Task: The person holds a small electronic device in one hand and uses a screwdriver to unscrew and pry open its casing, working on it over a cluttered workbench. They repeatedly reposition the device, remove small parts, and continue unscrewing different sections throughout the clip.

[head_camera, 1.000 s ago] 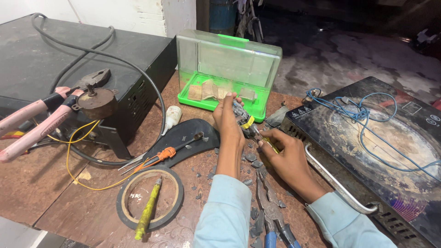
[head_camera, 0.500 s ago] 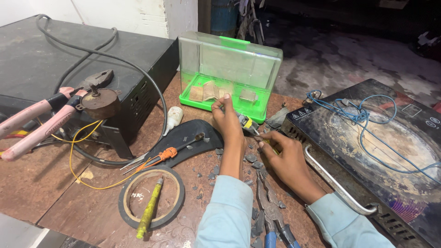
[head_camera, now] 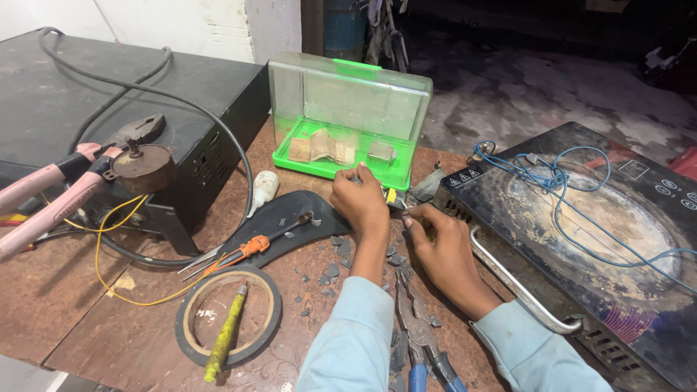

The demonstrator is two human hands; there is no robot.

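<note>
Head view, left hand: left hand (head_camera: 361, 203) sat curled over the brown surface (head_camera: 51, 305), fingers pinched narrow on a small yellow-and-black part (head_camera: 393, 197); what kind of part, could not tell.
Head view, right hand: right hand (head_camera: 444, 243) lay just beside the left, fingertips closed toward the same part, touching or nearly so; exact grip hidden.
Part location: between both hands, just in front of the green box (head_camera: 341, 123) and beside the cooktop (head_camera: 581, 239).
Green box: clear lid stood open, tan bits and a small metal block inside the green tray.
Cooktop: black, dusty, to the right of the hands, blue wire (head_camera: 559, 185) tangled on top, metal handle (head_camera: 515, 283) along its near edge.
Left side: black case (head_camera: 87, 109) with a grey cable (head_camera: 145, 91) looped over it; pink pliers (head_camera: 51, 192) lay against a small round motor (head_camera: 143, 167); yellow wire (head_camera: 109, 247) trailed off it.
Near centre: orange screwdriver (head_camera: 254, 245) lay on a curved black piece (head_camera: 290, 218); white tube (head_camera: 263, 187) beside it.
Front: black ring (head_camera: 227, 313) flat on the surface, yellow-green tool (head_camera: 225, 334) lying across it.
Between sleeves: blue-handled pliers (head_camera: 421, 341) lay on the surface, grey chips scattered around.
</note>
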